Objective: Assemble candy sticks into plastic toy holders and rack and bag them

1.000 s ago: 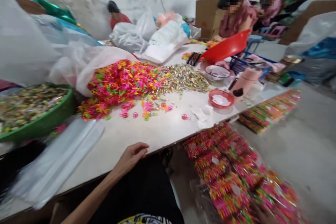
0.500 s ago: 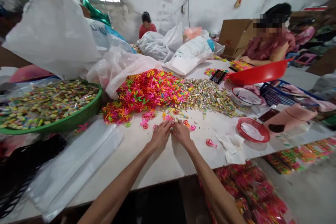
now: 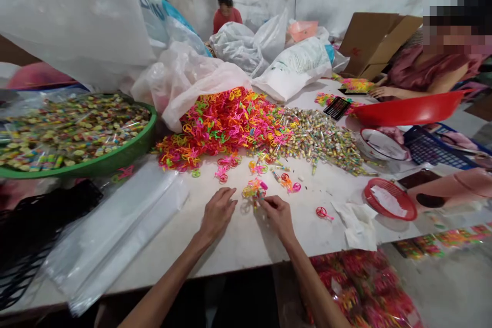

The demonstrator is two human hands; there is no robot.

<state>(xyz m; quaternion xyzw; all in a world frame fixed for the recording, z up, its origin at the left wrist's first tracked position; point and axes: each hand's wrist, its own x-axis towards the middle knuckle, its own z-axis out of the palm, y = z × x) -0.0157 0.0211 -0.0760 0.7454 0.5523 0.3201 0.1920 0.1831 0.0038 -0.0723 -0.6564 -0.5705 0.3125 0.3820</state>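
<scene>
Left hand [image 3: 218, 211] hangs low over the bench [image 3: 230, 251] in the head view, fingers loosely curled and parted from the thumb, with nothing visible in its grasp. Right hand [image 3: 280, 212] has thumb and fingertips drawn together at the near right edge of a small cluster of bright plastic pieces [image 3: 253, 187], pinching it; which single piece is gripped is too small to tell. The cluster sits between the two hands, clear of the left fingertips.

Just beyond lie a few loose pieces, then a large heap of pink, red, orange and green plastic pieces [image 3: 230, 125], which meets a spread of small tubes [image 3: 323, 138] on its right. To the left are flat clear bags [image 3: 115, 230] and a green tub [image 3: 115, 163] full of short, colourful items. To the right, one pink wheel-shaped piece [image 3: 323, 212] lies alone near a crumpled tissue [image 3: 357, 223], with a small red basket [image 3: 368, 196] just beyond the tissue. Farther right, a co-worker sits behind a red basin [image 3: 415, 111].
</scene>
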